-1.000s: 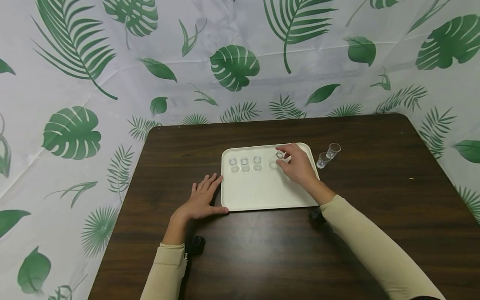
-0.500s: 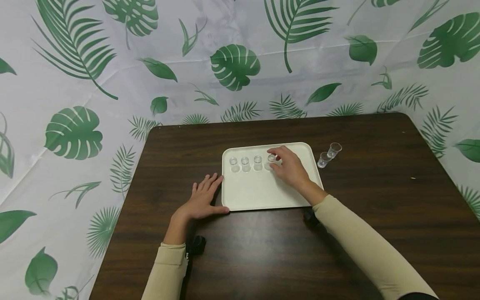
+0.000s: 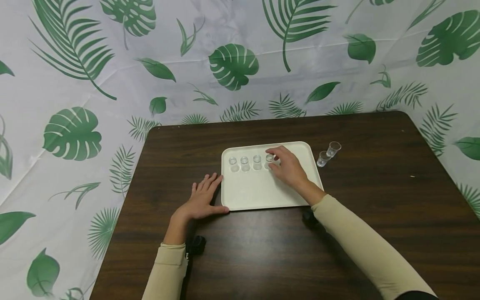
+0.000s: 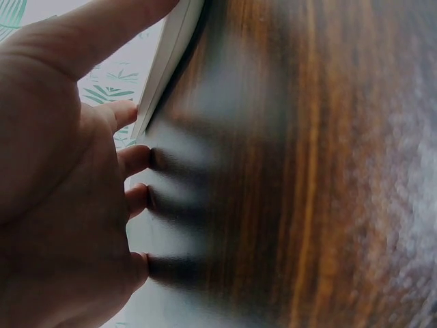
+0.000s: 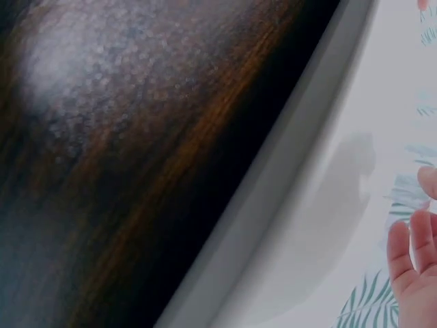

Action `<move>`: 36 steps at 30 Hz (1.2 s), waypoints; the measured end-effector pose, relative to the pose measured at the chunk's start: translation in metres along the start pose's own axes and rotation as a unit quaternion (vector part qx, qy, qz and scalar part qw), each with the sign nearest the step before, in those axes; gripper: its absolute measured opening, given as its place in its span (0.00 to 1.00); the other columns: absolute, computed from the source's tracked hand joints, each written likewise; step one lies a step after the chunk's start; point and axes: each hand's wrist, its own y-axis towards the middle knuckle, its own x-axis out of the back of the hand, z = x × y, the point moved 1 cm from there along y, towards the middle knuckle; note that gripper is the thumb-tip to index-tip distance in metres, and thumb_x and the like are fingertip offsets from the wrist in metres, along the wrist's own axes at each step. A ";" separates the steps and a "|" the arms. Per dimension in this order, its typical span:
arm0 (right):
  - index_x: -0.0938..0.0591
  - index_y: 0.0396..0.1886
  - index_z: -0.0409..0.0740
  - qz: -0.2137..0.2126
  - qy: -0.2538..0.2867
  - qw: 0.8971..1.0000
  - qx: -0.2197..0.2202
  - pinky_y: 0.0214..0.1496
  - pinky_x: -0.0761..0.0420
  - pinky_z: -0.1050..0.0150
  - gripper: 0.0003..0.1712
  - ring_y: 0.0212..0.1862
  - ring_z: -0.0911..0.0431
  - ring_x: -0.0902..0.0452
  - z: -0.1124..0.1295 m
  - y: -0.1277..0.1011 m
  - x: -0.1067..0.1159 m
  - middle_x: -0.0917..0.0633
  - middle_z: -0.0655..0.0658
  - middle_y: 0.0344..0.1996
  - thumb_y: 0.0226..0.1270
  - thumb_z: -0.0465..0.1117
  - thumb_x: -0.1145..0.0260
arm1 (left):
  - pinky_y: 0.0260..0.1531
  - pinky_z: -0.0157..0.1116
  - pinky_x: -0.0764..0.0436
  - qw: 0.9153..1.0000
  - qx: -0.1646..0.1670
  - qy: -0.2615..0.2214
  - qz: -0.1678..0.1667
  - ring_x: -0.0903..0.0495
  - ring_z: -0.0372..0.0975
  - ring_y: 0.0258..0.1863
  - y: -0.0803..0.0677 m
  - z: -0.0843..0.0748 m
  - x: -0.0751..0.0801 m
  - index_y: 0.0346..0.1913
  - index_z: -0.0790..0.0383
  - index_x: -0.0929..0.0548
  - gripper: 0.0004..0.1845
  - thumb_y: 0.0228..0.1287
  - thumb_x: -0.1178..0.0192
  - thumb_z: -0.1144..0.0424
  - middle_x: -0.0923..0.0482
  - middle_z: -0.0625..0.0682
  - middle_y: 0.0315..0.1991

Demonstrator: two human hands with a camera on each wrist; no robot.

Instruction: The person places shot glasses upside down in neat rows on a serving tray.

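A white rectangular tray (image 3: 255,189) lies on the table with small clear shot glasses in a row along its back half. Three of them, including the leftmost shot glass (image 3: 234,164), stand evenly spaced. My right hand (image 3: 289,167) reaches over the tray and holds a fourth shot glass (image 3: 269,158) between thumb and fingers, at the row's right end. In the right wrist view only some fingers (image 5: 423,253) show at the edge. My left hand (image 3: 202,200) is spread on the table, its thumb and index fingertip at the tray's left edge.
Right of the tray, two more clear glasses sit close together on the dark wood table (image 3: 375,200): a nearer glass (image 3: 323,159) and a farther glass (image 3: 333,149). A leaf-patterned cloth (image 3: 168,83) hangs behind the table.
My right hand has moved left over the tray, bringing the fourth shot glass into line beside the other three; over the last half second it barely shifts. The left hand stays in place.
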 end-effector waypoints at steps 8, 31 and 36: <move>0.23 0.61 0.42 0.018 -0.002 1.000 -0.020 0.46 0.23 0.54 0.28 0.45 0.49 0.21 -0.002 -0.001 0.000 0.20 0.42 0.47 0.59 0.32 0.30 | 0.63 0.68 0.65 1.000 -0.007 -0.001 -0.005 0.63 0.58 0.76 0.001 0.003 -0.002 0.79 0.56 0.53 0.57 0.56 0.34 0.36 0.59 0.61 0.78; 0.20 0.57 0.36 -0.098 0.069 0.992 -0.030 0.36 0.19 0.53 0.27 0.42 0.47 0.21 -0.011 -0.032 0.050 0.20 0.37 0.44 0.55 0.28 0.26 | 0.64 0.67 0.66 1.000 0.004 0.004 0.004 0.65 0.57 0.76 0.000 0.001 -0.001 0.79 0.55 0.54 0.57 0.56 0.34 0.36 0.61 0.59 0.79; 0.18 0.53 0.36 -0.164 0.068 0.984 -0.029 0.33 0.25 0.70 0.22 0.38 0.53 0.23 -0.023 -0.037 0.073 0.19 0.38 0.41 0.57 0.27 0.28 | 0.64 0.67 0.66 1.000 0.003 0.000 0.001 0.65 0.56 0.76 -0.001 0.001 0.000 0.80 0.54 0.54 0.57 0.56 0.34 0.35 0.60 0.59 0.79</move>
